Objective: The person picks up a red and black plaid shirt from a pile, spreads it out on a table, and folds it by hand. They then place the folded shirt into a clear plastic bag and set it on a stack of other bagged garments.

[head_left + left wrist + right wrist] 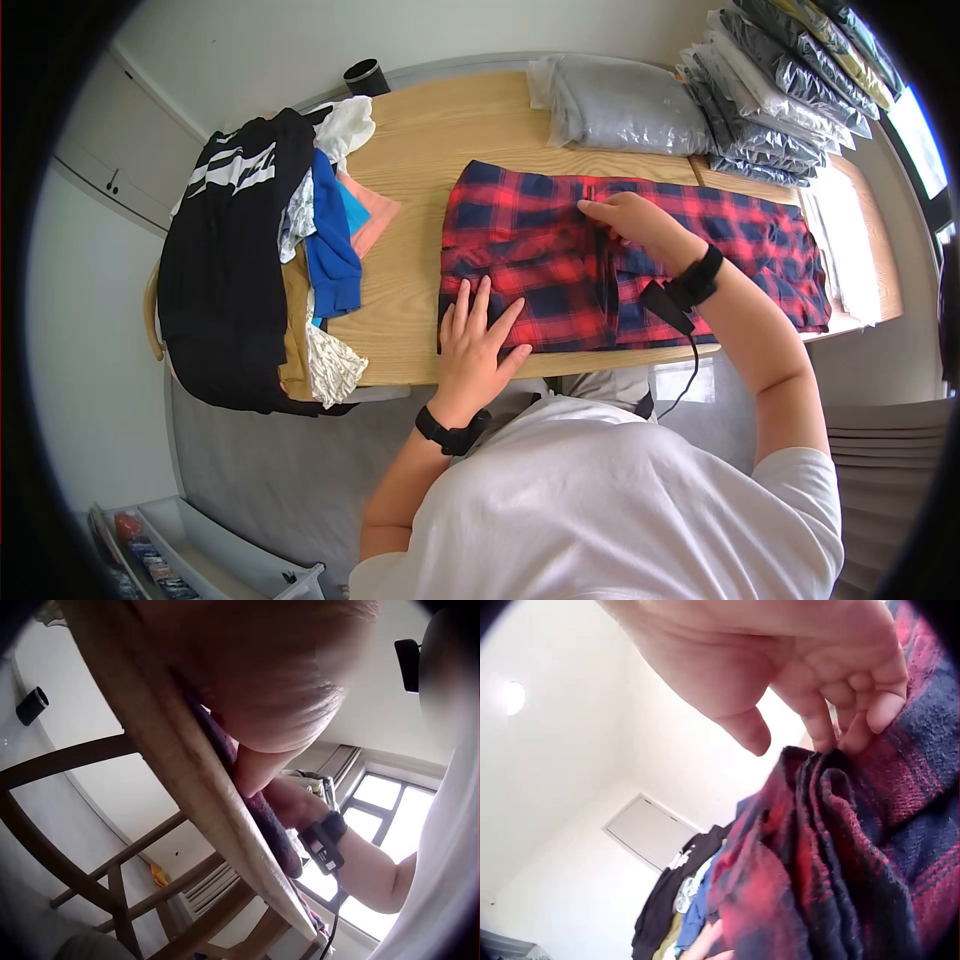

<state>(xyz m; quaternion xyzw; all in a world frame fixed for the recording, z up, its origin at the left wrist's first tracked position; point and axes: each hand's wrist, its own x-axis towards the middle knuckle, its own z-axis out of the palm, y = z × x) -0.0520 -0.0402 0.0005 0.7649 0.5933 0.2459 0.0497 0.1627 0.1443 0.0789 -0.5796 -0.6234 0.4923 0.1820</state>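
Note:
A red and navy plaid shirt lies folded lengthwise along the table, with bunched fold edges near its middle. My left hand rests flat on its left end, fingers spread. Over the middle of the shirt is my right hand, its fingers bent down to the cloth. In the right wrist view the fingertips touch the plaid folds, while the thumb stands apart from the fabric. The left wrist view shows mostly the palm close up at the table edge, with the shirt largely hidden behind it.
A heap of clothes, with a black garment on top, hangs over the table's left end. Grey garments in a clear bag lie at the back, beside a tall stack of bagged clothes. A black cup stands behind the table.

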